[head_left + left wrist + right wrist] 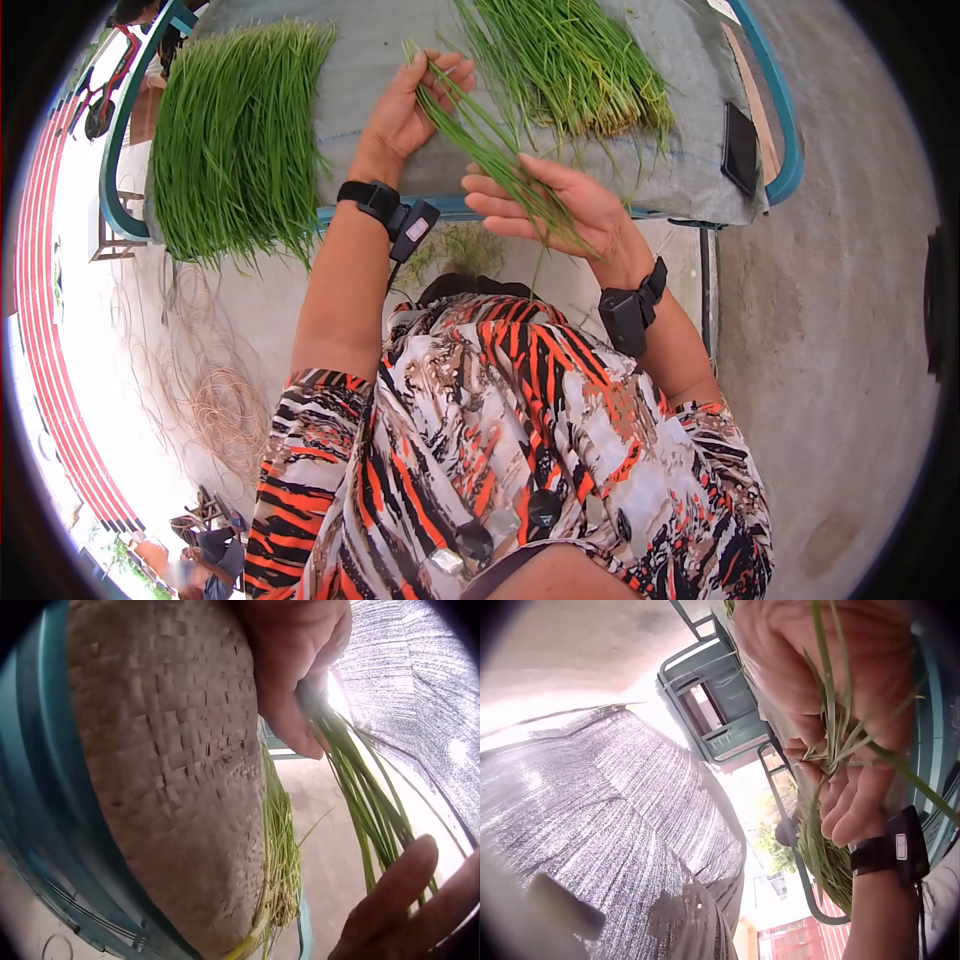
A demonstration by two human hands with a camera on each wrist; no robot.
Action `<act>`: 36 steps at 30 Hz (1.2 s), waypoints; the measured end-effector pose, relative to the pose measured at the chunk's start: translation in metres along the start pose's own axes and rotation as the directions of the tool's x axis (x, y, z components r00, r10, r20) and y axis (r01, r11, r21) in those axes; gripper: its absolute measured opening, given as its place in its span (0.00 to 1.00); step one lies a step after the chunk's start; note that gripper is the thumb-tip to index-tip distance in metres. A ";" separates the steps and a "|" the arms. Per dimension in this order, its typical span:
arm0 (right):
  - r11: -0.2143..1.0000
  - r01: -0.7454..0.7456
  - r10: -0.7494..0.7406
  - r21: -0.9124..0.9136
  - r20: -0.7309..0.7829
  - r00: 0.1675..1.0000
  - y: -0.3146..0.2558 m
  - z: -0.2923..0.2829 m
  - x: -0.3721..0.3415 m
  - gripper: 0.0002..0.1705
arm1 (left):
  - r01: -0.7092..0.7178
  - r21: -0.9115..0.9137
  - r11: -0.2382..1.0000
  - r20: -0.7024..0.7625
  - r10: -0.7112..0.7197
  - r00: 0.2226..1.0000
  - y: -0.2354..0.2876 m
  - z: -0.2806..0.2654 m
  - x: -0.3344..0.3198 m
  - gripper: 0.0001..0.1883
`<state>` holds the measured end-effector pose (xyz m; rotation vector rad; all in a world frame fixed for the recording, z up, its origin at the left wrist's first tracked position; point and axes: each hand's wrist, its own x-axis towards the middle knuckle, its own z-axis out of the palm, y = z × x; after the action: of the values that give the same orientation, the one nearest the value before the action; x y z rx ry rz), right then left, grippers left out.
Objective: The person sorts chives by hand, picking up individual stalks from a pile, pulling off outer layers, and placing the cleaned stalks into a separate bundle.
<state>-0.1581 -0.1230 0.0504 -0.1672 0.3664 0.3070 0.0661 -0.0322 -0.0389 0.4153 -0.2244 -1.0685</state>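
Observation:
In the head view, a small bunch of long green stalks (490,155) slants between the two hands above the table's near edge. The left hand (410,105) pinches its upper end between thumb and fingers. Palm up, with fingers extended, the right hand (560,205) supports the lower part, whose thin ends lie across the palm. In the left wrist view the stalks (364,787) run from the left hand (296,660) down to the right hand's fingers (405,900). The right wrist view shows stalk ends over the right palm (817,667).
A wide pile of green stalks (240,140) lies on the table's left, another pile (580,70) on its right. A dark phone (740,148) rests near the right edge of the grey woven cover (390,30). Tangled cord (225,410) lies on the floor at left.

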 end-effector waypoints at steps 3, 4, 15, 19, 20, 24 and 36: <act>0.998 -0.040 0.039 0.042 0.031 0.999 -0.001 -0.002 0.001 0.29 | -0.020 -0.020 1.000 0.024 0.021 0.999 0.001 -0.003 0.000 0.11; 0.997 -0.057 0.055 0.045 0.035 0.998 0.000 -0.002 0.001 0.29 | -0.023 -0.041 0.999 0.027 0.025 0.999 0.001 -0.005 -0.001 0.11; 0.996 -0.088 0.088 0.009 0.003 0.996 0.005 -0.006 -0.015 0.29 | -0.029 -0.056 0.998 0.051 0.032 0.998 0.007 -0.020 0.005 0.12; 0.994 -0.065 0.061 -0.083 -0.051 0.997 0.008 -0.010 -0.022 0.28 | -0.024 -0.052 0.998 0.090 0.028 0.996 0.010 -0.024 0.004 0.12; 0.991 -0.062 0.049 -0.116 -0.113 0.992 0.010 -0.006 -0.024 0.27 | -0.026 -0.044 0.999 0.084 0.030 0.996 0.011 -0.024 0.003 0.12; 0.909 -0.044 -0.028 -0.414 -0.166 0.986 0.016 -0.023 -0.037 0.21 | -0.046 -0.019 0.999 -0.012 0.046 0.999 0.013 -0.018 -0.001 0.11; 0.354 -0.239 -0.413 -0.904 -0.380 0.828 0.039 -0.040 -0.094 0.19 | 0.063 -0.251 0.966 0.056 -0.050 0.997 0.014 -0.004 0.000 0.10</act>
<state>-0.2673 -0.1202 0.0450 -1.5078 0.7439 0.3198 0.0788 -0.0257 -0.0364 0.1669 -0.1186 -1.1478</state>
